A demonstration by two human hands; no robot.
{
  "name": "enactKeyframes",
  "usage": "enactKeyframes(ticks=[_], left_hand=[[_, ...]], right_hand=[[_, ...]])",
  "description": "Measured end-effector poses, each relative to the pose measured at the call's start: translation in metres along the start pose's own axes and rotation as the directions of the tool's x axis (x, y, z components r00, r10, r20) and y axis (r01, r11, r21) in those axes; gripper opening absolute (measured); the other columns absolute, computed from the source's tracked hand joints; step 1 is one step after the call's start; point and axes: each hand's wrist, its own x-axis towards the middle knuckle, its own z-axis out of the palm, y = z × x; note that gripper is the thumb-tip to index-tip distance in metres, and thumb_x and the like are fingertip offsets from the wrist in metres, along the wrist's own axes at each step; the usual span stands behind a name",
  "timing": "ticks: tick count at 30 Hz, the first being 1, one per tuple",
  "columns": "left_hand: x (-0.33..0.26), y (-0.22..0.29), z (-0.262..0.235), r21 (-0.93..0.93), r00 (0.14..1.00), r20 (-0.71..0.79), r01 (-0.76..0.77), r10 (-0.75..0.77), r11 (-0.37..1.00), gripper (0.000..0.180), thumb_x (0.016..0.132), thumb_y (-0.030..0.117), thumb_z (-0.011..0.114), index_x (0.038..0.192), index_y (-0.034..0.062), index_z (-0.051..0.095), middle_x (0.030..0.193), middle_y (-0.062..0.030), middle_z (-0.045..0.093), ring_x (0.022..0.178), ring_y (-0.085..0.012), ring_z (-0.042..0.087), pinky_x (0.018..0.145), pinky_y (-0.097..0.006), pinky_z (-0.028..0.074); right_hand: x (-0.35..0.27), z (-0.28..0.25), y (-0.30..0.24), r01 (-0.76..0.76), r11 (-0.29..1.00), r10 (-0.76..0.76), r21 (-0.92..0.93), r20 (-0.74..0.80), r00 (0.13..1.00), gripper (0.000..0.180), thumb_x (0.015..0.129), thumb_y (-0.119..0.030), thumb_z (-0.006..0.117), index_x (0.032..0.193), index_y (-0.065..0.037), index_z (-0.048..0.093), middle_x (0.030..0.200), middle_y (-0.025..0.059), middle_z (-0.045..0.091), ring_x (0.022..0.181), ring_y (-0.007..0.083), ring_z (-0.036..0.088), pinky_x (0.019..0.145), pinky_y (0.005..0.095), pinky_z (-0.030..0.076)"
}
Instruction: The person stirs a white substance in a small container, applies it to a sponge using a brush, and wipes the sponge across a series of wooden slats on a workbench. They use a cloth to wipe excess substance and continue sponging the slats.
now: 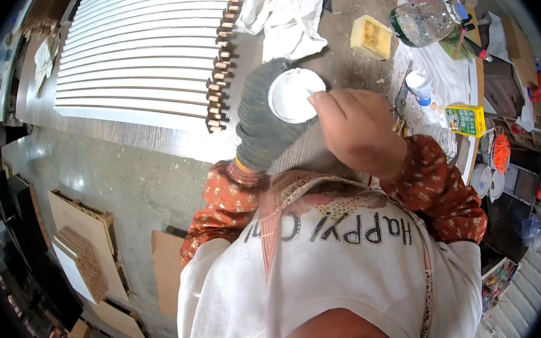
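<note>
My left hand (pixel 262 119), in a dark knitted glove, is wrapped round a small white tub (pixel 271 100) at the centre. The white paste (pixel 293 97) inside coats the tub's walls. My bare right hand (pixel 362 127) is closed in a pinch at the tub's right rim. A thin bit of something pale shows at the fingertips over the paste, too small to name. Beyond the gloved hand, to the left, white slatted boards (pixel 138 58) lie side by side on the table, with brown notched ends along their right side.
A crumpled white cloth (pixel 289 16) and a yellow sponge block (pixel 371 36) lie beyond the tub. Rightward are a large clear bottle (pixel 426 20), a white-and-blue cup (pixel 419 85) and a yellow box (pixel 466 120). Stacked boards (pixel 79 266) rest on the floor at left.
</note>
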Motion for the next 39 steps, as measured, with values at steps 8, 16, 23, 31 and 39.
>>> enactKeyframes(ticks=[8, 16, 23, 31, 39], left_hand=[[-0.005, -0.005, -0.002, 0.066, 1.0, 0.014, -0.014, 0.013, 0.998, 0.075, 0.063, 0.018, 0.081, 0.127, 0.002, 0.045, 0.117, -0.0158, 0.054, 0.108, -0.0298, 0.053, 0.091, -0.038, 0.044], [0.0, 0.009, -0.001, -0.512, 0.96, 0.175, 0.277, -0.217, 0.813, 0.076, 0.065, 0.023, 0.082, 0.126, 0.0001, 0.043, 0.124, -0.0163, 0.05, 0.113, -0.027, 0.051, 0.097, -0.038, 0.041], [0.01, -0.001, -0.016, -0.07, 0.975, 0.22, 0.013, 0.002, 0.997, 0.079, 0.061, 0.028, 0.084, 0.127, 0.0035, 0.047, 0.121, -0.0144, 0.052, 0.108, -0.0292, 0.052, 0.093, -0.04, 0.042], [0.009, 0.002, -0.013, -0.145, 0.989, 0.143, 0.042, -0.021, 0.988, 0.071, 0.062, 0.02, 0.084, 0.122, 0.0035, 0.05, 0.12, -0.0133, 0.055, 0.113, -0.0264, 0.053, 0.095, -0.037, 0.044], [0.007, 0.007, -0.015, -0.132, 0.979, 0.187, 0.101, -0.075, 0.986, 0.075, 0.067, 0.016, 0.081, 0.129, 0.0026, 0.041, 0.122, -0.0127, 0.054, 0.11, -0.0219, 0.055, 0.092, -0.034, 0.046]], right_hand=[[-0.001, 0.007, -0.001, 0.004, 0.996, 0.005, 0.089, -0.095, 0.995, 0.013, 0.072, -0.005, 0.055, 0.085, -0.003, 0.055, 0.067, 0.0062, 0.05, 0.058, 0.0239, 0.054, 0.048, 0.0346, 0.043], [0.0, 0.016, 0.008, 0.017, 0.992, -0.007, 0.122, -0.081, 0.997, 0.006, 0.077, 0.0, 0.062, 0.081, 0.0, 0.058, 0.065, 0.0116, 0.052, 0.055, 0.0268, 0.055, 0.048, 0.0346, 0.044], [-0.008, 0.009, 0.0, 0.004, 0.97, -0.005, 0.242, 0.004, 1.0, 0.008, 0.077, -0.007, 0.056, 0.084, -0.004, 0.056, 0.066, 0.0076, 0.054, 0.061, 0.0253, 0.058, 0.05, 0.0362, 0.045], [-0.008, 0.007, 0.012, 0.021, 0.998, -0.022, 0.062, 0.017, 1.0, 0.015, 0.076, -0.005, 0.056, 0.091, -0.002, 0.058, 0.072, 0.0069, 0.054, 0.063, 0.0235, 0.056, 0.055, 0.0332, 0.046], [-0.001, -0.001, 0.008, 0.054, 0.993, -0.05, 0.101, -0.038, 0.998, 0.011, 0.076, 0.001, 0.061, 0.087, 0.002, 0.058, 0.068, 0.0088, 0.053, 0.058, 0.0247, 0.055, 0.053, 0.0332, 0.046]])
